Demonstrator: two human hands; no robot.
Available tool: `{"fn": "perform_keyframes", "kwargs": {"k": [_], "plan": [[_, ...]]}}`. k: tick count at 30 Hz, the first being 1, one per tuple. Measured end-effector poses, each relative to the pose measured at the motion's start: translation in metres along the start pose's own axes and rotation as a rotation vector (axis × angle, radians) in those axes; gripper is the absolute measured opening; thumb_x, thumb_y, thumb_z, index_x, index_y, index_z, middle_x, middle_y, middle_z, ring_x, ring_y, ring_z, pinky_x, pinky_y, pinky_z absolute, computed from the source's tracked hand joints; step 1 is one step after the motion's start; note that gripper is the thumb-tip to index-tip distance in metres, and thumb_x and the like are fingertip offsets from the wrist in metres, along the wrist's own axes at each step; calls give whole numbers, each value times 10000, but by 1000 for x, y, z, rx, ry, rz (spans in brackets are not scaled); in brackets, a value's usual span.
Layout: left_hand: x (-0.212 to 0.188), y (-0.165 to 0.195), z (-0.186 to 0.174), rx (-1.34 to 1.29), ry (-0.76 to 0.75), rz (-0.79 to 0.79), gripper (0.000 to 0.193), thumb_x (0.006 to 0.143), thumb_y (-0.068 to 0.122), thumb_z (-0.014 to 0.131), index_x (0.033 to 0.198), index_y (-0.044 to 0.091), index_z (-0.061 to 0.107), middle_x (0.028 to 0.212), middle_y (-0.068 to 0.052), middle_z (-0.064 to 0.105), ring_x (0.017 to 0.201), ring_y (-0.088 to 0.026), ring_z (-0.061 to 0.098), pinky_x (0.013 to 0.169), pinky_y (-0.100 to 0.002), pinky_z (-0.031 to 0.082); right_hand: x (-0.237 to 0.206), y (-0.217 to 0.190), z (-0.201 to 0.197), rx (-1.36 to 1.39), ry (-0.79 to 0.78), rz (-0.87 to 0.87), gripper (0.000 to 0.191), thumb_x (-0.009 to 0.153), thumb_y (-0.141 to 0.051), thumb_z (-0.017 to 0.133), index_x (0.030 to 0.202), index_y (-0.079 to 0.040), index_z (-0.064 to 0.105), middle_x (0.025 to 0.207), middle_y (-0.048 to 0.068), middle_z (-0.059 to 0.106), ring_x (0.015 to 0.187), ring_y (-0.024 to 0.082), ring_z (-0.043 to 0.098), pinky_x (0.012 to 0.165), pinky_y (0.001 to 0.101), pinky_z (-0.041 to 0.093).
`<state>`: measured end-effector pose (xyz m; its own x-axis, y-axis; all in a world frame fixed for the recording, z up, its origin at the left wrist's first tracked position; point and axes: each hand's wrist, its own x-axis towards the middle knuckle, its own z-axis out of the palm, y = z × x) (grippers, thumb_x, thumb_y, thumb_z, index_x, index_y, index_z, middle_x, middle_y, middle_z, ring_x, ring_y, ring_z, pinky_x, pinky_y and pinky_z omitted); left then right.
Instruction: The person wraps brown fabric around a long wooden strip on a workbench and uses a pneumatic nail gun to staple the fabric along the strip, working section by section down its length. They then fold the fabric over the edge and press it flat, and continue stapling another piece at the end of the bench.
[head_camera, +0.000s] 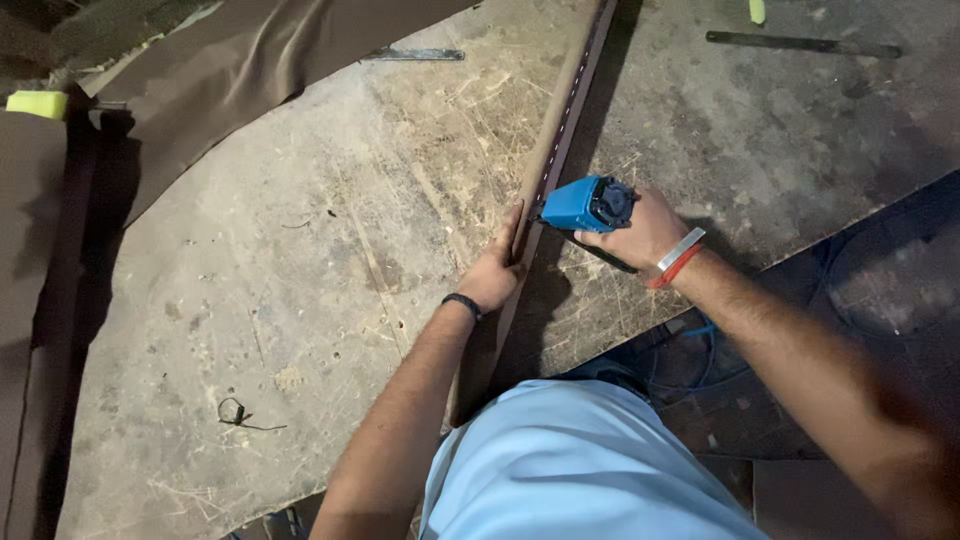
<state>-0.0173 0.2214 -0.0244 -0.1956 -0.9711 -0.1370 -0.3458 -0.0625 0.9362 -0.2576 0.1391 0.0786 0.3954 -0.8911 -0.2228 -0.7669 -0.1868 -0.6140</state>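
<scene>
A person in a light blue shirt (570, 470) is looking down at a worn, scratched worktable (300, 300). A long, narrow brown strip (565, 110), with a line of pale stitching or holes along it, is running from the top of the view down toward the person's body, lying across the table.

The left hand (495, 275) is resting on the strip's left edge, fingers stretched forward and pressing flat against it; it is open rather than gripping. A dark band is circling the left wrist.

The right hand (645, 232) is closed around a blue power tool (590, 205), holding it just to the right of the strip, with the tool's nose touching the strip near the left fingertips. White and red bands are sitting on the right wrist. A blue cable (690, 335) is trailing below the right forearm.

Brown sheet material (230, 70) is draping over the table's upper left, with a yellow sponge (38, 103) at the far left edge. A metal bar (800, 44) is lying at the upper right, and a smaller metal piece (415, 54) is sitting near the top centre.
</scene>
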Motion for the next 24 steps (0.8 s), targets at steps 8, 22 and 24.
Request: {"fn": "perform_keyframes", "kwargs": {"k": [8,22,24], "plan": [[-1,10,-1,81,-41,-158,1012,848,-77,556,1640,326,72,1615,-270,341,1489,-400,367,1209,-419,331,-3,-6,3,-59,-38,-61,451,750,-385,838,1088,-99,751,991,151,775,901,314,747,845,425,578],[-48,-10,-1,-299,-68,-48,969,939,247,692,1661,111,59,1748,-201,145,1626,-315,124,1285,-407,128,-60,-22,25,14,16,-105,402,734,-353,843,1024,-86,764,880,183,760,827,327,750,719,427,583],[-78,-19,6,-509,-64,4,901,1003,403,535,1697,70,67,1787,-175,62,1650,-292,18,1298,-384,46,-71,-23,32,-7,-44,-31,345,727,-349,829,949,-91,770,824,174,761,768,319,760,709,430,586]]}}
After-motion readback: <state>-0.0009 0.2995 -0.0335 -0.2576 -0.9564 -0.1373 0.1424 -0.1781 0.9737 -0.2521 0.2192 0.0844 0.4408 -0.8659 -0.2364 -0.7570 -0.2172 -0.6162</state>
